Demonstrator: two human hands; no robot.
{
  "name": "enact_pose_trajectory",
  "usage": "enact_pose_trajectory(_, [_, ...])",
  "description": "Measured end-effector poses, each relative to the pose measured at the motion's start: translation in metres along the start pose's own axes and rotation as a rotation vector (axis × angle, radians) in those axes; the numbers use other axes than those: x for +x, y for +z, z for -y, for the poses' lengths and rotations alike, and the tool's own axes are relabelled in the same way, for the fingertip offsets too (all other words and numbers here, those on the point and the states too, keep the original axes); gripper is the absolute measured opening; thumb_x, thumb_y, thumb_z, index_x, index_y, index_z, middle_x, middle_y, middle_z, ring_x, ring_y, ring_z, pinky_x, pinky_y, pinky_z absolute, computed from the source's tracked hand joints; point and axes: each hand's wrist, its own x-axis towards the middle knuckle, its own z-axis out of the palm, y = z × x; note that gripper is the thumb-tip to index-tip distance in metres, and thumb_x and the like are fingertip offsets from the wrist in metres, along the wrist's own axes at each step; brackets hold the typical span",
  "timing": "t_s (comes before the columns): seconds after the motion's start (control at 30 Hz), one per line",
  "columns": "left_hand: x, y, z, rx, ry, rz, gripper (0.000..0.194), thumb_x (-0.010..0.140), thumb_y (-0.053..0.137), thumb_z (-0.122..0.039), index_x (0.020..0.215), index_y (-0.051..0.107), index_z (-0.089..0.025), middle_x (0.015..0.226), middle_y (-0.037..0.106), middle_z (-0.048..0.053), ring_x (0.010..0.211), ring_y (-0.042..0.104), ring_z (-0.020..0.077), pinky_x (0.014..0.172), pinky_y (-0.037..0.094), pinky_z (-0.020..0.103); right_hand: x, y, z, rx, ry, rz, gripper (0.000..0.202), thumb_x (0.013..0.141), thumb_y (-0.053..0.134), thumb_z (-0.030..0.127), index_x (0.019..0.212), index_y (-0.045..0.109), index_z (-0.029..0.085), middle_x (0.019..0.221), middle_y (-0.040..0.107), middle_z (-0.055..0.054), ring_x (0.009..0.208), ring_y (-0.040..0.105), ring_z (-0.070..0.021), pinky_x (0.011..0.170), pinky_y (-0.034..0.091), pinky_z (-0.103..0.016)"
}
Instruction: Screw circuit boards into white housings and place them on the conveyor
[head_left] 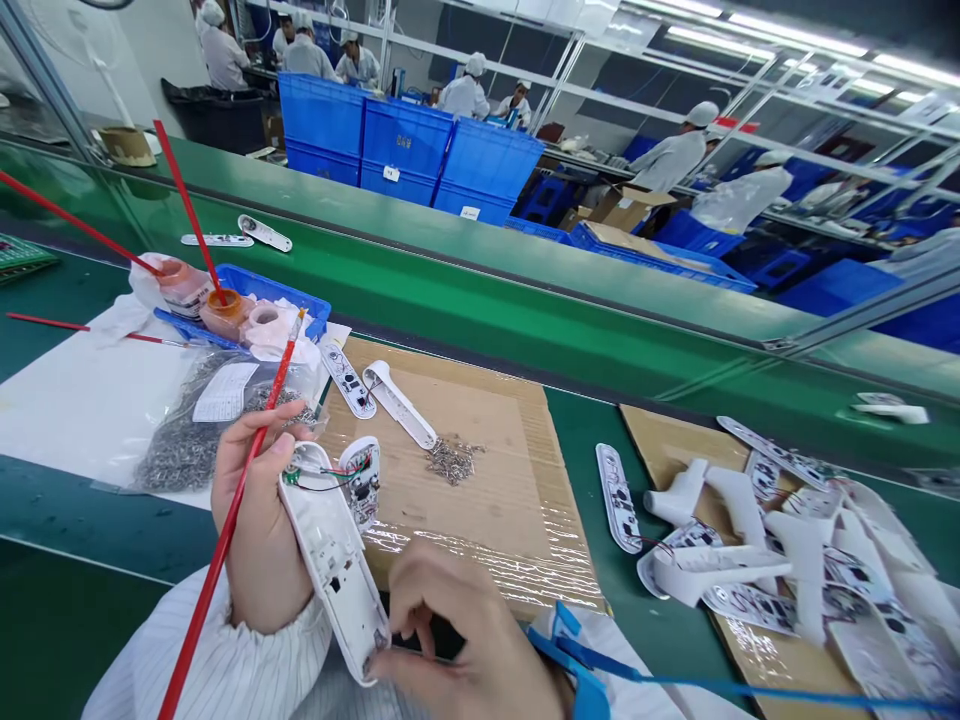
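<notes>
at lower centre-left of the frame, left hand [259, 510] holds white housing [337, 560], tilted, open side up, plus red-handled brush [232, 510] between its fingers. right hand [465, 625] bent, thumb and fingertips narrow at housing's lower end; can't tell if they pinch a small part. wired circuit board [361, 482] beside housing's upper end. screw pile [454, 460] on cardboard [499, 400], centre. bag of metal parts [180, 440] left. more white housings [806, 560] and boards, lower right.

Our left hand [259, 510] holds white housing [337, 565] plus red-handled brush [232, 510]; right fingertips [382, 663] at housing's lower end.
</notes>
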Motion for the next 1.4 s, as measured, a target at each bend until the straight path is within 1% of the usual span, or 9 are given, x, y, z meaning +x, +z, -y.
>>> enact_pose_trajectory(0.1, [0.001, 0.001, -0.003, -0.008, 0.006, -0.056, 0.014, 0.059, 0.055, -0.011, 0.069, 0.054, -0.02, 0.082, 0.063, 0.001, 0.065, 0.053, 0.0133, 0.044, 0.043, 0.019, 0.004, 0.002, -0.005, 0.32, 0.408, 0.232, 0.032, 0.059, 0.068, 0.039, 0.073, 0.056, 0.012, 0.061, 0.05, 0.001, 0.047, 0.044, -0.0047, 0.04, 0.035, -0.014])
enact_pose_trajectory(0.2, [-0.001, 0.002, -0.005, -0.017, -0.006, -0.06, 0.012, 0.06, 0.056, -0.013, 0.069, 0.054, -0.021, 0.081, 0.063, 0.0, 0.064, 0.053, 0.0131, 0.043, 0.045, 0.02, 0.008, 0.003, -0.012, 0.682, 0.54, 0.445, 0.032, 0.065, 0.06, 0.04, 0.063, 0.059, 0.008, 0.052, 0.052, 0.001, 0.039, 0.042, -0.0019, 0.039, 0.036, -0.012])
enact_pose_trajectory(0.33, [-0.002, 0.001, -0.003, 0.008, 0.016, -0.053, 0.01, 0.065, 0.055, -0.015, 0.073, 0.055, -0.021, 0.086, 0.062, 0.0, 0.07, 0.053, 0.012, 0.051, 0.044, 0.019, 0.009, 0.002, -0.017, 0.824, 0.605, 0.335, 0.022, 0.059, 0.064, 0.028, 0.056, 0.061, 0.006, 0.046, 0.054, 0.001, 0.031, 0.04, -0.0012, 0.029, 0.03, -0.01])
enact_pose_trajectory(0.47, [0.005, -0.002, 0.0, -0.038, 0.328, -0.109, 0.018, 0.061, 0.059, -0.011, 0.077, 0.056, -0.019, 0.085, 0.063, 0.002, 0.087, 0.055, 0.0184, 0.079, 0.041, 0.032, 0.021, -0.017, -0.013, 0.86, 0.542, 0.212, 0.019, 0.059, 0.062, 0.026, 0.055, 0.061, 0.007, 0.047, 0.058, -0.002, 0.026, 0.039, -0.0022, 0.022, 0.022, -0.012])
enact_pose_trajectory(0.57, [0.01, -0.006, 0.001, -0.068, 0.413, -0.114, 0.019, 0.06, 0.062, -0.012, 0.077, 0.057, -0.018, 0.083, 0.061, 0.003, 0.089, 0.054, 0.0207, 0.081, 0.04, 0.036, 0.042, -0.043, -0.006, 0.767, 0.457, 0.069, 0.022, 0.06, 0.063, 0.028, 0.053, 0.06, 0.008, 0.043, 0.056, -0.002, 0.025, 0.036, -0.002, 0.022, 0.019, -0.013])
enact_pose_trajectory(0.7, [0.011, -0.012, 0.0, -0.048, 0.313, -0.097, 0.02, 0.06, 0.064, -0.014, 0.078, 0.057, -0.019, 0.086, 0.06, 0.003, 0.092, 0.053, 0.0215, 0.071, 0.044, 0.031, 0.087, -0.077, -0.013, 0.629, 0.396, -0.152, 0.016, 0.068, 0.059, 0.023, 0.059, 0.059, 0.009, 0.047, 0.053, 0.002, 0.033, 0.038, -0.0006, 0.029, 0.026, -0.011])
enact_pose_trajectory(0.97, [0.014, -0.026, 0.009, 0.04, 0.36, -0.008, 0.02, 0.062, 0.065, -0.016, 0.08, 0.059, -0.019, 0.088, 0.061, 0.004, 0.074, 0.056, 0.0169, 0.061, 0.044, 0.027, 0.175, -0.137, -0.088, 0.253, 0.426, -0.461, 0.024, 0.084, 0.046, 0.029, 0.1, 0.051, 0.011, 0.094, 0.055, -0.005, 0.076, 0.055, -0.0123, 0.065, 0.048, -0.029])
enact_pose_trajectory(1.13, [0.017, -0.04, 0.029, 0.154, 0.513, 0.098, 0.015, 0.065, 0.062, -0.019, 0.081, 0.06, -0.019, 0.094, 0.061, 0.004, 0.071, 0.057, 0.0172, 0.054, 0.044, 0.026, 0.178, -0.15, -0.113, -0.043, 0.484, -0.315, 0.026, 0.085, 0.046, 0.03, 0.103, 0.051, 0.013, 0.098, 0.054, -0.006, 0.081, 0.055, -0.0139, 0.07, 0.047, -0.032])
enact_pose_trajectory(1.4, [0.023, -0.042, 0.048, 0.241, 0.507, 0.161, 0.011, 0.071, 0.057, -0.021, 0.081, 0.059, -0.02, 0.082, 0.06, 0.004, 0.093, 0.053, 0.0238, 0.06, 0.043, 0.028, 0.156, -0.093, -0.097, -0.354, 0.267, 0.081, 0.023, 0.079, 0.053, 0.032, 0.09, 0.055, 0.012, 0.079, 0.056, -0.001, 0.069, 0.054, -0.0108, 0.064, 0.045, -0.028])
